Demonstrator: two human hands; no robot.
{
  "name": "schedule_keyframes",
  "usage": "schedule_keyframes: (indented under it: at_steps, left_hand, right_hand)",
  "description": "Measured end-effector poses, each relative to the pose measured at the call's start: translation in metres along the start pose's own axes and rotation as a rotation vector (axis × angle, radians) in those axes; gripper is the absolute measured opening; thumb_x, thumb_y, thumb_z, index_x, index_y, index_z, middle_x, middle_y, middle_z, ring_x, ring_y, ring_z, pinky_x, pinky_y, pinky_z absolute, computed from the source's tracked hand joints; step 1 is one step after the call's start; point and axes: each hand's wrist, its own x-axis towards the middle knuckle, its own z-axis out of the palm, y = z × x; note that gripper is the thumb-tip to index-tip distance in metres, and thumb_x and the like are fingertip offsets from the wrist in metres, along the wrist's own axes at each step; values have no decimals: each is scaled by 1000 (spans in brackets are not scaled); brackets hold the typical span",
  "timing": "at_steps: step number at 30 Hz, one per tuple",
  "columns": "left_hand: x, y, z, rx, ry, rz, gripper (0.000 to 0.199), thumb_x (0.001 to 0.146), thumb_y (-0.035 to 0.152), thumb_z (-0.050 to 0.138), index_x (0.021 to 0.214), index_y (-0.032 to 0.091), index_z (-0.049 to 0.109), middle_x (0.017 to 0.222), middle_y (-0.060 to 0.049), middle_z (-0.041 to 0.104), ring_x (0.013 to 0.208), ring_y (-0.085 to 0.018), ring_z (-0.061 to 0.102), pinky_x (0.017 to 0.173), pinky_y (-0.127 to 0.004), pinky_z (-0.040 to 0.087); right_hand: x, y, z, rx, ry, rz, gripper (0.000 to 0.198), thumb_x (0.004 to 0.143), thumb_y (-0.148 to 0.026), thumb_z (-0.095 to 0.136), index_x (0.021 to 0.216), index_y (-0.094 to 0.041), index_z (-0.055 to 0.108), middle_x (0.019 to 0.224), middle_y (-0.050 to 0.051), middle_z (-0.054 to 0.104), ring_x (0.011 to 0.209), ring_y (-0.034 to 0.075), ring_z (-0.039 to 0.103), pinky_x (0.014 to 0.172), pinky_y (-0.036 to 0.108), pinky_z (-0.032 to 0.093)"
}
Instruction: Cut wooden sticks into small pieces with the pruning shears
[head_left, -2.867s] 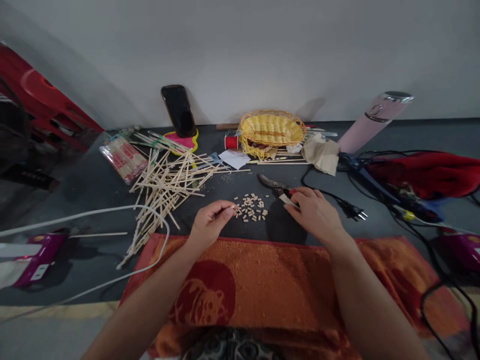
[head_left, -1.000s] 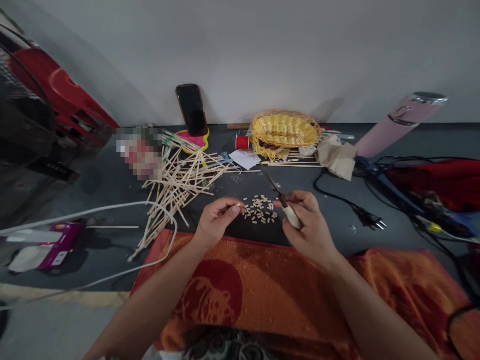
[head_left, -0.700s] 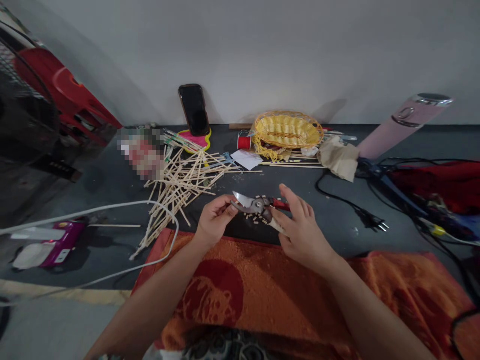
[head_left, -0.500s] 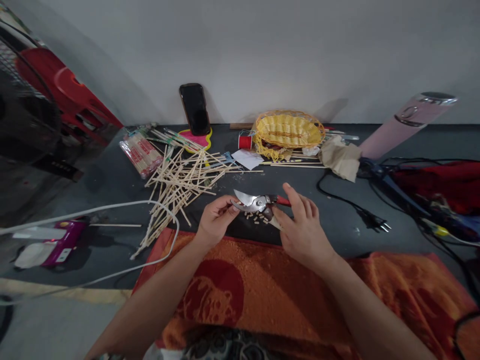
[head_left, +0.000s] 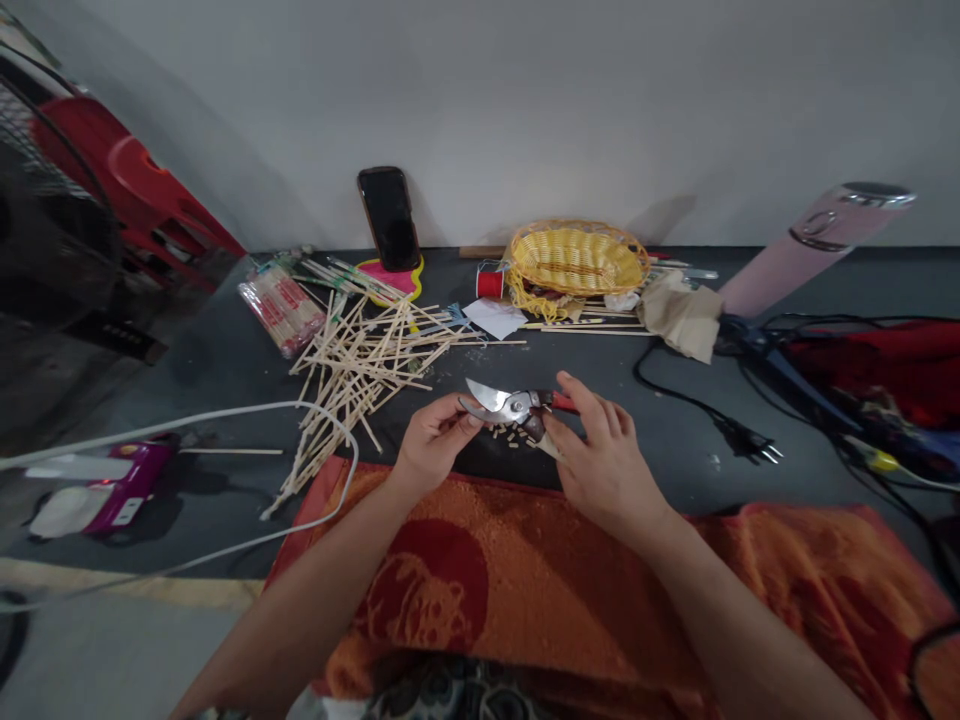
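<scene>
Red-handled pruning shears (head_left: pixel 517 405) are in my right hand (head_left: pixel 609 468), blades apart and pointing left. The fingers wrap the handles, with the index finger along the red one. My left hand (head_left: pixel 431 440) is closed in a pinch right at the blade tips. Whatever it pinches is hidden by the fingers. Below the shears, several short cut bits of wood (head_left: pixel 514 438) lie on the dark table. A loose heap of thin wooden sticks (head_left: pixel 367 350) spreads just beyond my left hand.
An orange towel (head_left: pixel 570 580) covers the table's near edge. Behind are a phone (head_left: pixel 390 218), a red thread spool (head_left: pixel 490 285) and a yellow basket (head_left: pixel 577 260). A pink flask (head_left: pixel 814 245) and black plug (head_left: pixel 742 440) sit right; a white cable (head_left: pixel 225 412) and purple power strip (head_left: pixel 131 485) left.
The shears and my right hand have shifted very slightly left. My right index finger has come a little lower and further left. The left hand keeps its pinch, nearly still.
</scene>
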Motion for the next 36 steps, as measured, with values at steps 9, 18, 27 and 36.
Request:
schedule_keyframes:
  at_steps: [9, 18, 27, 36]
  left_hand:
    - [0, -2, 0, -24, -9, 5, 14, 82, 30, 67, 85, 16, 70, 78, -2, 68, 72, -13, 59, 70, -22, 46]
    - [0, -3, 0, -38, -6, 3, 16, 80, 31, 69, 84, 16, 71, 79, -3, 69, 73, -14, 61, 73, -24, 47]
    - [-2, -1, 1, -7, -10, -26, 16, 81, 31, 68, 83, 16, 71, 79, -3, 70, 75, -15, 62, 74, -24, 47]
    - [-2, 2, 1, 36, 13, -16, 18, 82, 32, 66, 87, 15, 71, 79, -4, 72, 72, -15, 63, 70, -25, 49]
  right_hand:
    - [0, 1, 1, 10, -21, -13, 40, 82, -11, 49, 121, -20, 54, 148, 14, 33, 121, 32, 42, 90, 48, 38]
    - [-1, 1, 0, -8, -31, -10, 38, 84, -13, 47, 121, -20, 55, 146, 13, 37, 121, 30, 40, 91, 47, 37]
    - [1, 0, -2, -81, -92, 16, 23, 88, -17, 49, 107, -21, 61, 148, 9, 38, 120, 29, 41, 89, 45, 37]
    - [1, 3, 1, -68, -105, 41, 27, 89, -15, 45, 111, -22, 59, 136, 8, 48, 102, 25, 48, 80, 39, 39]
